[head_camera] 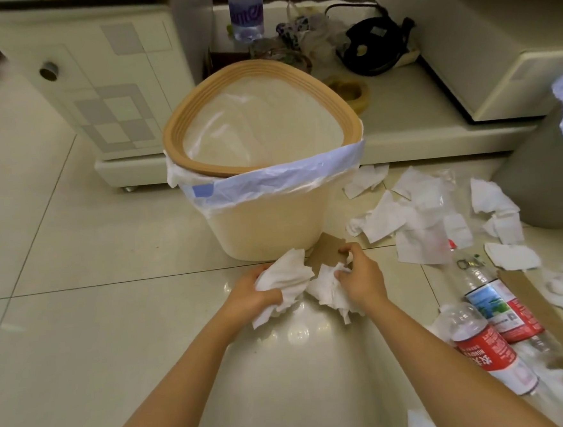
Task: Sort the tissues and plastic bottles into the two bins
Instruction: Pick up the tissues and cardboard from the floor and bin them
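Note:
A cream bin [268, 227] with a tan rim and a clear liner stands on the tiled floor straight ahead. Just in front of its base, my left hand [250, 294] grips a crumpled white tissue [286, 274]. Beside it my right hand [361, 279] grips another crumpled tissue [329, 291]. A grey bin [547, 178] with a bluish liner stands at the right edge. Several loose tissues [417, 223] lie between the bins. Two clear plastic bottles [489, 348] with red labels lie on the floor at the right.
A strip of brown cardboard [540, 308] lies by the bottles, and another piece [326, 252] sits under the cream bin. Behind stands a low white cabinet [98, 92] with a shelf holding a purple-labelled bottle [246, 15], bags, a black device and a tape roll [351, 91].

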{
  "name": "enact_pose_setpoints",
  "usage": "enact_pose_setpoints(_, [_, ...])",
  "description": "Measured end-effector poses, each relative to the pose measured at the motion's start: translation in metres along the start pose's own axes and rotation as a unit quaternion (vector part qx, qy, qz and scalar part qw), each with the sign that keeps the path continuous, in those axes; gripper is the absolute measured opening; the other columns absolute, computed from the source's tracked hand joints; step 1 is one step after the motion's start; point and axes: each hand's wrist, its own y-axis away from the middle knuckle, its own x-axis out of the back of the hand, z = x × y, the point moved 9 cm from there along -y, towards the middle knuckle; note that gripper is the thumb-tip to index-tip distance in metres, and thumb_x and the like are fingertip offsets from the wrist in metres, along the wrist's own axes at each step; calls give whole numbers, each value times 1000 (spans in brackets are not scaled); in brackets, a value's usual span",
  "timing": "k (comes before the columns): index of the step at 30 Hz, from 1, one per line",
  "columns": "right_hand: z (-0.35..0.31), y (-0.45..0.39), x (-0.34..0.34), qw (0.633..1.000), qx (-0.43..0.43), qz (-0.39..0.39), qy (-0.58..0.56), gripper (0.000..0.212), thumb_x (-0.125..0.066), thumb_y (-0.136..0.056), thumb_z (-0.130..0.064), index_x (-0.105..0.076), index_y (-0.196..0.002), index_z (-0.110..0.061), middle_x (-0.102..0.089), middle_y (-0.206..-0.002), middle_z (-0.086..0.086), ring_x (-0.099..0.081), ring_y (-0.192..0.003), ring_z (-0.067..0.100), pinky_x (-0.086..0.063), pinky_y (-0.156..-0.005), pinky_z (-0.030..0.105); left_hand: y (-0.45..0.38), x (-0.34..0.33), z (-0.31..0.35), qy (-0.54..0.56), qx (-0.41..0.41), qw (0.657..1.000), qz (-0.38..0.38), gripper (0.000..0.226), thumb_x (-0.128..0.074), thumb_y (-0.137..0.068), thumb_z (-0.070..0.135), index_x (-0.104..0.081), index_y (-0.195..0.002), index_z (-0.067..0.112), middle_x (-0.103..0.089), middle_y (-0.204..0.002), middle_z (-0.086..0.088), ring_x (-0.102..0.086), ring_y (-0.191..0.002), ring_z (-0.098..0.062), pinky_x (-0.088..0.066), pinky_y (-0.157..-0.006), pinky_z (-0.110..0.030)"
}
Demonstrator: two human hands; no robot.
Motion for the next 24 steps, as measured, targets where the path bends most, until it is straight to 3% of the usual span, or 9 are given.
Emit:
enact_pose_setpoints(4, [-14,25,20,997,17,25,-78,29,-62,-84,-11,-55,-108,-26,-56,-78,-3,-58,-74,19,-45,-63,28,12,-3,22,-14,-33,999,-11,55,-66,-61,14,-60,-114,27,-72,-101,-1,-71,-86,-18,-59,-69,-30])
enact_pose_setpoints(9, [-59,52,75,978,62,79,-184,21,-66,-82,-15,-63,-98,-27,-60,-85,-8,-58,-76,13,-46,-62,22,29,-9,56,16,-73,997,-19,49,-72,-74,20,-60,-121,24,-71,-107,-3,-71,-91,-19,-59,-77,-34])
enact_pose_setpoints(12, [-87,65,123,961,90,142,-220,19,-68,-78,-16,-66,-93,-28,-63,-87,-8,-58,-77,11,-47,-62,20,46,-13,82,13,-91,995,-31,35,-71,-81,25,-63,-115,24,-73,-103,-3,-71,-90,-19,-58,-82,-36])
enact_pose_setpoints(16, [-116,71,173,948,98,194,-232,13,-70,-73,-17,-69,-83,-26,-66,-82,-8,-60,-78,9,-45,-57,13,73,-22,137,-17,-137,989,-55,24,-67,-87,18,-64,-109,27,-73,-97,2,-70,-82,-12,-56,-69,-25])
enact_pose_setpoints(19, [-134,74,198,952,109,204,-199,10,-71,-73,-19,-69,-80,-26,-68,-80,-9,-62,-78,9,-50,-64,26,91,-23,185,-51,-181,980,-60,21,-67,-86,18,-66,-101,32,-74,-90,8,-69,-78,-7,-55,-66,-20])
enact_pose_setpoints(21, [-143,77,215,951,121,214,-186,9,-71,-74,-19,-69,-80,-26,-68,-78,-9,-61,-75,9,-51,-64,28,97,-17,216,-61,-206,976,-34,19,-68,-84,22,-66,-100,31,-73,-90,4,-68,-78,-11,-55,-65,-23])
enact_pose_setpoints(24, [-157,82,233,945,142,226,-187,7,-70,-75,-18,-69,-80,-24,-68,-78,-6,-61,-74,10,-49,-64,28,93,5,257,-23,-222,973,52,14,-64,-85,21,-62,-98,26,-69,-87,-2,-65,-71,-16,-52,-52,-26])
